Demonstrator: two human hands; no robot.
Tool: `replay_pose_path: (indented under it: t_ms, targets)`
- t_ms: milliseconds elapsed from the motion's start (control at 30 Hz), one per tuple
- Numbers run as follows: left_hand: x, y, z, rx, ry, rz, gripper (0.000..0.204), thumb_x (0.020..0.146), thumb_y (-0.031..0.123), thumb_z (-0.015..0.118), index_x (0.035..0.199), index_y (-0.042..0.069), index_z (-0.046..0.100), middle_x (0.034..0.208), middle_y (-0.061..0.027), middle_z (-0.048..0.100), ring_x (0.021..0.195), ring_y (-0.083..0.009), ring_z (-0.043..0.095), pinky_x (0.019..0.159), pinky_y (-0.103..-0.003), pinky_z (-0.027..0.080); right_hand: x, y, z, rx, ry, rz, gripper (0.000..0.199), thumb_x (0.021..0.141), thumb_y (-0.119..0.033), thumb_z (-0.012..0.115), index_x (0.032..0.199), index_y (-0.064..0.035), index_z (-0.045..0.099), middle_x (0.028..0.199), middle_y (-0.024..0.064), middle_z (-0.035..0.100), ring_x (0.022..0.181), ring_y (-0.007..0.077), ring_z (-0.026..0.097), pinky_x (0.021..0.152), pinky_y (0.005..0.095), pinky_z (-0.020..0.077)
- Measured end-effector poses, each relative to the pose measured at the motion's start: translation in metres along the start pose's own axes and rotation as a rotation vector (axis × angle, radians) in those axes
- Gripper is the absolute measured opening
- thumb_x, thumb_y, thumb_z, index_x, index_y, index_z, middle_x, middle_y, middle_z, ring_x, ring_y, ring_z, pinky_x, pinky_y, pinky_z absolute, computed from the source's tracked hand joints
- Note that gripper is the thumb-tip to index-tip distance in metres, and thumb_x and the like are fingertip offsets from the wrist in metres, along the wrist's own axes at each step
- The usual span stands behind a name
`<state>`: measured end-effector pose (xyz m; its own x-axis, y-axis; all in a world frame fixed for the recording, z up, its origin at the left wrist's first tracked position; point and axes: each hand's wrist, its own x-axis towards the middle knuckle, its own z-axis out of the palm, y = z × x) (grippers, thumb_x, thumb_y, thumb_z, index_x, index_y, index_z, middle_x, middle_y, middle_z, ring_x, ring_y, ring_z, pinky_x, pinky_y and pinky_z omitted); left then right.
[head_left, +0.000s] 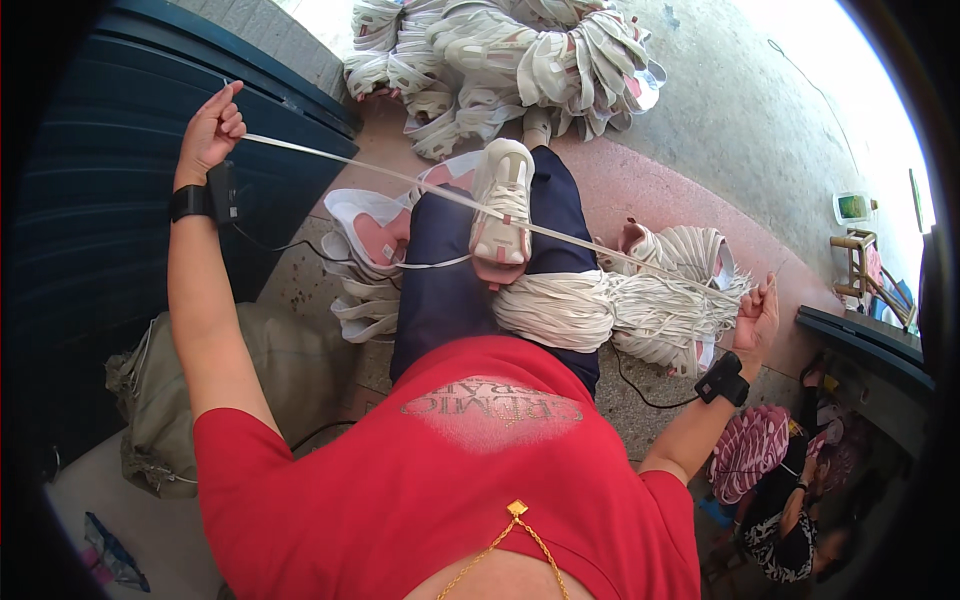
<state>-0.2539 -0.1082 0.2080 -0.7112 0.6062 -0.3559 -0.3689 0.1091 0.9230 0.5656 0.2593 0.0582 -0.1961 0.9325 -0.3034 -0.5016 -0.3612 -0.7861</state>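
My left hand [212, 130], raised at the upper left, is closed on one end of a white shoelace [360, 168]. The lace runs taut and slanting down across a white and beige sneaker [503, 205] to my right hand [757, 320], whose fingers pinch it at the right. Partly laced at the front, the sneaker rests between my thighs, with its pink heel toward me. A thick bundle of white laces [560, 312] lies over my right thigh, its loose strands [680, 310] fanning out close to my right hand.
Strung white shoe uppers [570, 60] are heaped on the floor ahead. More uppers lie beside my left leg [375, 235] and right leg [680, 250]. A dark blue metal door [120, 170] and a greenish sack [250, 370] are at left. Another person [790, 510] sits at lower right.
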Motion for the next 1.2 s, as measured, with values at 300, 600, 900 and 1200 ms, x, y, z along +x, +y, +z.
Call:
replay_pose_path:
  t_ms: [300, 600, 900, 1200]
  targets:
    - [-0.064, -0.193, 0.136, 0.708, -0.517, -0.064, 0.030, 0.095, 0.019, 0.061, 0.116, -0.002, 0.068, 0.080, -0.0006, 0.068, 0.074, -0.0089, 0.061, 0.069, -0.025, 0.048, -0.042, 0.163, 0.141, -1.043, -0.458, 0.147, 0.026, 0.100, -0.020, 0.058, 0.109, 0.0028, 0.068, 0.082, 0.0022, 0.063, 0.073, 0.0106, 0.055, 0.066, 0.0262, 0.0432]
    - [-0.097, -0.287, 0.202, 1.425, -0.328, 0.632, 0.019, 0.086, 0.021, 0.059, 0.079, 0.009, 0.072, 0.081, -0.0097, 0.069, 0.090, -0.0318, 0.059, 0.076, -0.048, 0.045, -0.089, 0.254, 0.213, -1.227, -0.874, 0.252, 0.028, 0.096, -0.019, 0.055, 0.094, 0.0069, 0.064, 0.086, 0.0232, 0.068, 0.082, 0.0374, 0.064, 0.078, 0.0396, 0.0494]
    - [-0.092, -0.285, 0.219, 1.609, -0.458, 0.871, 0.011, 0.081, 0.021, 0.064, 0.083, 0.013, 0.071, 0.085, -0.0060, 0.067, 0.091, -0.0259, 0.057, 0.078, -0.041, 0.042, -0.072, 0.268, 0.211, -1.404, -0.839, -0.501, 0.021, 0.093, -0.015, 0.052, 0.096, 0.0026, 0.062, 0.124, 0.0258, 0.061, 0.116, 0.0402, 0.057, 0.096, 0.0478, 0.0448]
    - [-0.113, -0.289, 0.226, 1.600, -0.244, 0.759, 0.024, 0.081, 0.033, 0.071, 0.087, 0.010, 0.069, 0.089, -0.0047, 0.065, 0.095, -0.0251, 0.055, 0.078, -0.041, 0.040, -0.060, 0.287, 0.214, -1.633, -0.609, -0.699, 0.017, 0.085, -0.016, 0.057, 0.089, -0.0026, 0.068, 0.130, 0.0205, 0.060, 0.129, 0.0352, 0.050, 0.101, 0.0513, 0.0372]
